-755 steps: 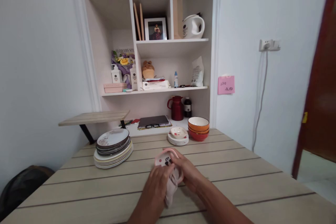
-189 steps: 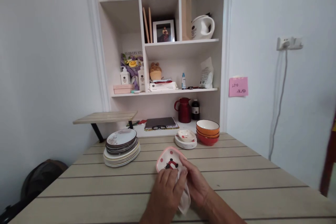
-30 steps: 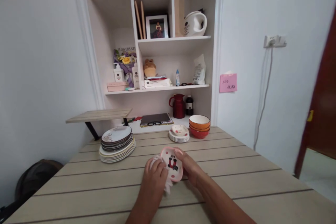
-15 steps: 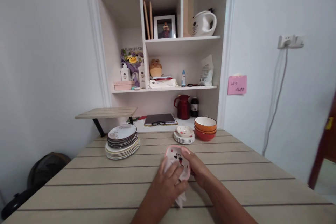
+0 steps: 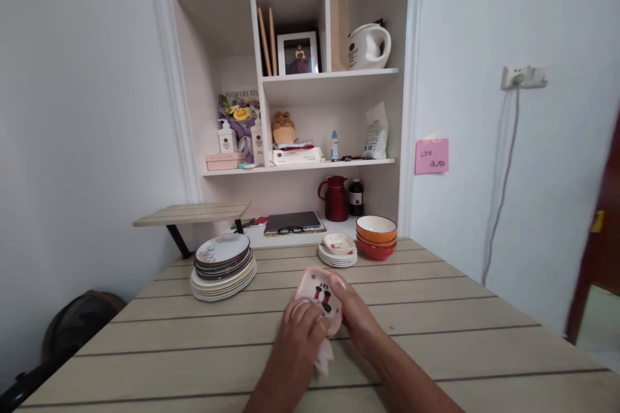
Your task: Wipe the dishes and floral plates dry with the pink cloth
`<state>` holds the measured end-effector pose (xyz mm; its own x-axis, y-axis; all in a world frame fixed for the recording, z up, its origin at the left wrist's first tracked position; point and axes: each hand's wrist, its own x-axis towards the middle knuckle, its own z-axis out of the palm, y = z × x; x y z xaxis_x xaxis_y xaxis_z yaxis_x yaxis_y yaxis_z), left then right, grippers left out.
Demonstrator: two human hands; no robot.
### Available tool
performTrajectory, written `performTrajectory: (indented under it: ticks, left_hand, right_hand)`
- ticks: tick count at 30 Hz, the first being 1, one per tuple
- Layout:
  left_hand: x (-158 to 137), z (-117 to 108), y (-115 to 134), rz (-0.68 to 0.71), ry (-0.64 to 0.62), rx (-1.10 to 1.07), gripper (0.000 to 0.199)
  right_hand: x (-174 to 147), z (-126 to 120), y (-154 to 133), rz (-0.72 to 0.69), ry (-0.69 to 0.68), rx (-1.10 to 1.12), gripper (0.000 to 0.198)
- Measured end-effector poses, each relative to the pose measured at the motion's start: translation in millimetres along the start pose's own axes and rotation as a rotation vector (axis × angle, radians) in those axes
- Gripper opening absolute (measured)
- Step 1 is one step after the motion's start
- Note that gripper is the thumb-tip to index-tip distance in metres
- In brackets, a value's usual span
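A small pink-rimmed dish [image 5: 314, 281] with a printed design and lettering on its white inside is held tilted above the table. My right hand [image 5: 349, 310] grips its right edge, thumb on the inner face and the other fingers hidden behind. My left hand [image 5: 301, 334] is closed on a white tissue [image 5: 323, 358], pressing it to the dish's lower left part. The tissue's loose end hangs below the fingers.
On the slatted table [image 5: 436, 310] stand stacked plates [image 5: 223, 268] at left, small white dishes [image 5: 338, 253] behind my hands, and orange and red bowls [image 5: 376, 239] to their right. A small raised shelf [image 5: 191, 213] overhangs the back left; a red jug [image 5: 336, 199] stands behind.
My left hand and the tissue have slid lower and left on the dish, baring more of its printed design. The dish has shifted slightly left with my right hand still gripping it.
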<state>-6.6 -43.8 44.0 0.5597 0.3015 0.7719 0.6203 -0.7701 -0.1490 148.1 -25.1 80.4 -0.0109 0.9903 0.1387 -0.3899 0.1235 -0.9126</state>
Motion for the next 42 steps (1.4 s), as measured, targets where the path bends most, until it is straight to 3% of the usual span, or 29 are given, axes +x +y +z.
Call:
performTrajectory:
  ticks: [4,10,15,21,25,27,31,34,38,40,42]
  left_hand:
    - [0,-5,-2,-0.041,-0.075,-0.07,0.047]
    - [0,4,-3,-0.063,-0.102,-0.054,0.053]
    - [-2,11,-11,-0.03,-0.018,-0.05,0.054]
    - [-1,11,-23,0.062,0.031,-0.038,0.059]
    - [-1,9,-18,-0.095,-0.13,-0.152,0.049]
    - [-3,9,-15,-0.144,-0.146,-0.162,0.046]
    - [-7,7,-20,-0.071,-0.073,-0.126,0.046]
    - [-10,5,-27,0.019,0.074,-0.002,0.047]
    - [-10,5,-30,-0.083,0.274,0.125,0.045]
    - [-9,5,-26,-0.117,0.286,0.138,0.049]
    - [-7,5,-21,-0.076,0.221,0.145,0.054]
  right_hand:
    - [5,1,5,-0.038,-0.009,0.022,0.048]
    - [14,-3,15,0.003,0.013,0.102,0.047]
    - [29,-8,32,-0.037,0.053,0.215,0.046]
    - [34,-23,30,-0.08,0.194,0.339,0.044]
    - [32,-36,28,-0.039,0.304,0.45,0.037]
    - [30,-40,27,-0.028,0.321,0.495,0.034]
    - [24,-41,22,0.025,0.297,0.52,0.032]
    - [16,-38,20,0.077,0.247,0.426,0.035]
    - [8,-29,19,0.119,0.139,0.323,0.036]
    - [6,-24,20,0.086,0.095,0.285,0.034]
    - [5,-18,20,0.024,0.053,0.246,0.033]
